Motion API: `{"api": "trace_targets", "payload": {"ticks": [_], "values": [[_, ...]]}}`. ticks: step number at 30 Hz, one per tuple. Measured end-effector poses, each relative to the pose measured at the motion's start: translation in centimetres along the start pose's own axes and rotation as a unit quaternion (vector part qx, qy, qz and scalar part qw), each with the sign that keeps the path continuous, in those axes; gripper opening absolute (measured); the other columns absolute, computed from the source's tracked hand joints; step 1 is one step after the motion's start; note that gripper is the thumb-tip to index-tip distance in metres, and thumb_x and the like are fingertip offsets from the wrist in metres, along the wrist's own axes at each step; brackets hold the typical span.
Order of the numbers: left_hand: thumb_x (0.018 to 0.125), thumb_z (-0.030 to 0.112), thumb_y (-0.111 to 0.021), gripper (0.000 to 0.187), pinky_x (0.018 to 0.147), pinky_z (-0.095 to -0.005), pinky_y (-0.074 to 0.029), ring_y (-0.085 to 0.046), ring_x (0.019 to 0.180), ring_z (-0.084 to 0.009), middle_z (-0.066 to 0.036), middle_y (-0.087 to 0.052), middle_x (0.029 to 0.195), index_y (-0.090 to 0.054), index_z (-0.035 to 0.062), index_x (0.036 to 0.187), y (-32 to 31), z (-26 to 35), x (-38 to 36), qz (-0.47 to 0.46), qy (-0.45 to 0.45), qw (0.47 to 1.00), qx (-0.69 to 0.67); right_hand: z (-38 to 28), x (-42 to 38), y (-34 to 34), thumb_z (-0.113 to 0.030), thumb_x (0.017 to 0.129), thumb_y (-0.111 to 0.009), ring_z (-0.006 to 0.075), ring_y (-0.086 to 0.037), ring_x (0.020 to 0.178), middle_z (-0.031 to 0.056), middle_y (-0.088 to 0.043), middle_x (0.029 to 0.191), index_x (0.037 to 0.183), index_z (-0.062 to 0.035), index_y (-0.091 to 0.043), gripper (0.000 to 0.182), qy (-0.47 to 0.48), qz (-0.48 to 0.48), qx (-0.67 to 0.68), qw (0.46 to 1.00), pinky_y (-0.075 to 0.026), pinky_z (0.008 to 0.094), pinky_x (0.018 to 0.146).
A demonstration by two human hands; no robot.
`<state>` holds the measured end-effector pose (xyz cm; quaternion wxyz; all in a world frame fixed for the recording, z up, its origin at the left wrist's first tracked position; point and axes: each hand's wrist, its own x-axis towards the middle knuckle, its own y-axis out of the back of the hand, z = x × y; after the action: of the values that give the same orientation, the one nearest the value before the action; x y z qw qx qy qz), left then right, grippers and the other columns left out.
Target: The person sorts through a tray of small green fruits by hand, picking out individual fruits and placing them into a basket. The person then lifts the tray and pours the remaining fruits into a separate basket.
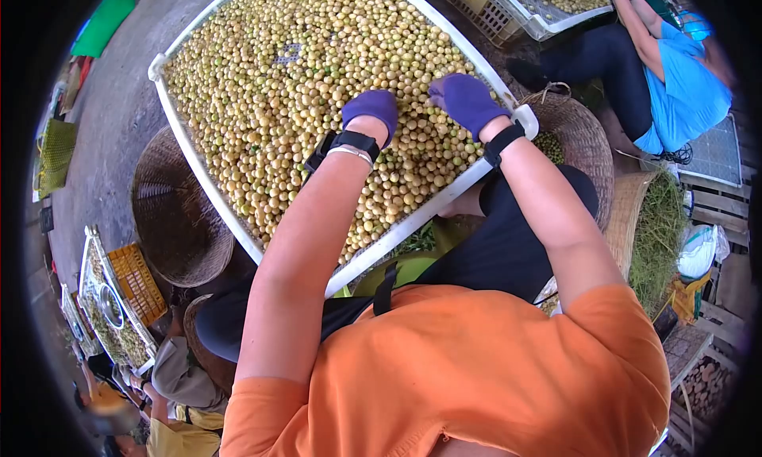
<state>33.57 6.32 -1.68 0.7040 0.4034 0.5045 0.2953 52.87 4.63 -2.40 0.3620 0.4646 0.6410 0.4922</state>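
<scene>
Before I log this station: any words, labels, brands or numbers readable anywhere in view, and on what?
None can be read.
White tray of small yellow fruit: no marking visible on its rim.
Black wristbands above the left hand and right hand, both in purple gloves: no readable text.
Yellow crate: too small to tell.

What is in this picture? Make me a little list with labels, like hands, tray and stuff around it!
left hand: purple glove, resting on the fruit
right hand: purple glove, on the fruit near the tray's edge
tray: white, full of small yellow-green round fruit
baskets: woven basket left of the tray, another on the right
nearby: person in blue beside a second tray
</scene>
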Motion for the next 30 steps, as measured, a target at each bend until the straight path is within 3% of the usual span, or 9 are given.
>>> {"api": "trace_targets", "payload": {"ticks": [6, 11, 13, 17, 19, 22, 25, 28, 30], "values": [[0.085, 0.023, -0.058, 0.024, 0.085, -0.0418, -0.051, -0.063, 0.102, -0.031, -0.013, -0.066, 0.109, -0.068, 0.0104, 0.103, -0.1, -1.1, -2.2, 0.03, -0.027, 0.997, -0.059, -0.5, -0.3, 2.9, -0.03, 0.086, -0.059, 0.0341, -0.063, 0.081, 0.0188, -0.064, 0.085, 0.094, -0.0028, -0.065, 0.029, -0.031, 0.004, 0.127, 0.991, -0.048, 0.0417, 0.073], [0.083, 0.03, -0.059, 0.028, 0.08, -0.0375, -0.05, -0.065, 0.087, -0.0276, -0.014, -0.068, 0.092, -0.066, 0.0067, 0.095, 0.2, -4.3, -6.6, 0.072, 0.052, 0.947, -0.31, -3.6, -2.4, 3.4, -0.021, 0.083, -0.063, 0.0309, -0.066, 0.08, 0.0152, -0.068, 0.087, 0.097, -0.0052, -0.067, 0.022, 0.106, -0.105, 0.191, 0.97, -0.051, 0.0371, 0.072], [0.085, 0.023, -0.058, 0.018, 0.063, -0.0237, -0.046, -0.057, 0.066, -0.0099, -0.003, -0.061, 0.074, -0.062, 0.0052, 0.087, -1.1, -6.4, -9.4, 0.054, 0.041, 0.798, -0.599, -4.7, -3.1, 2.2, -0.019, 0.082, -0.063, 0.03, -0.066, 0.082, 0.0146, -0.068, 0.089, 0.097, -0.0076, -0.069, 0.02, 0.098, -0.219, 0.227, 0.944, -0.051, 0.0374, 0.075], [0.09, 0.022, -0.056, 0.014, 0.066, -0.0239, -0.045, -0.055, 0.073, -0.0126, -0.001, -0.056, 0.084, -0.057, 0.0095, 0.097, -3.6, -8.7, -15.2, -0.026, 0.015, 0.537, -0.843, -3.1, -1.8, -0.3, -0.018, 0.082, -0.063, 0.0323, -0.063, 0.085, 0.0157, -0.065, 0.087, 0.095, -0.0103, -0.069, 0.017, 0.111, -0.121, 0.169, 0.972, -0.05, 0.0415, 0.077], [0.09, 0.021, -0.056, 0.016, 0.071, -0.0286, -0.047, -0.056, 0.081, -0.0174, -0.004, -0.056, 0.089, -0.056, 0.0096, 0.101, -4.5, -8.8, -17.9, -0.056, 0.027, 0.475, -0.878, -2.3, -1.4, -1.0, -0.017, 0.083, -0.063, 0.0339, -0.062, 0.085, 0.0154, -0.063, 0.092, 0.098, -0.0065, -0.066, 0.019, 0.109, -0.022, 0.057, 0.992, -0.049, 0.0406, 0.076], [0.094, 0.022, -0.051, 0.017, 0.073, -0.0305, -0.047, -0.056, 0.084, -0.0229, -0.006, -0.057, 0.096, -0.056, 0.008, 0.102, -7.3, -9.0, -19.8, -0.051, 0.098, 0.357, -0.927, -3.8, -2.4, 1.0, -0.018, 0.084, -0.062, 0.0346, -0.061, 0.085, 0.0149, -0.063, 0.091, 0.094, -0.0074, -0.066, 0.015, 0.127, -0.079, 0.073, 0.986, -0.048, 0.0424, 0.075], [0.095, 0.024, -0.05, 0.017, 0.075, -0.0323, -0.047, -0.054, 0.088, -0.0233, -0.004, -0.057, 0.098, -0.055, 0.0081, 0.099, -9.8, -9.3, -19.7, -0.008, -0.011, 0.421, -0.907, -5.3, -3.8, -0.5, -0.015, 0.08, -0.057, 0.0344, -0.064, 0.079, 0.0155, -0.065, 0.082, 0.08, -0.0077, -0.067, 0.012, 0.095, -0.19, 0.012, 0.977, -0.05, 0.0441, 0.07], [0.094, 0.027, -0.053, 0.02, 0.077, -0.0345, -0.046, -0.053, 0.093, -0.0232, -0.003, -0.056, 0.099, -0.054, 0.0077, 0.097, -10.6, -9.6, -18.0, 0.022, -0.087, 0.499, -0.862, -5.9, -4.6, -1.9, -0.013, 0.079, -0.056, 0.0319, -0.066, 0.076, 0.013, -0.067, 0.077, 0.074, -0.0083, -0.068, 0.013, 0.118, -0.132, -0.103, 0.979, -0.052, 0.0423, 0.066], [0.093, 0.032, -0.056, 0.027, 0.083, -0.0369, -0.047, -0.054, 0.094, -0.0257, -0.004, -0.057, 0.1, -0.053, 0.0057, 0.096, -9.7, -9.2, -18.2, -0.034, -0.028, 0.295, -0.954, -6.9, -5.1, -1.3, -0.013, 0.078, -0.057, 0.0302, -0.067, 0.076, 0.0124, -0.067, 0.078, 0.077, -0.0087, -0.068, 0.012, 0.125, -0.133, -0.171, 0.968, -0.053, 0.0401, 0.065]]}}
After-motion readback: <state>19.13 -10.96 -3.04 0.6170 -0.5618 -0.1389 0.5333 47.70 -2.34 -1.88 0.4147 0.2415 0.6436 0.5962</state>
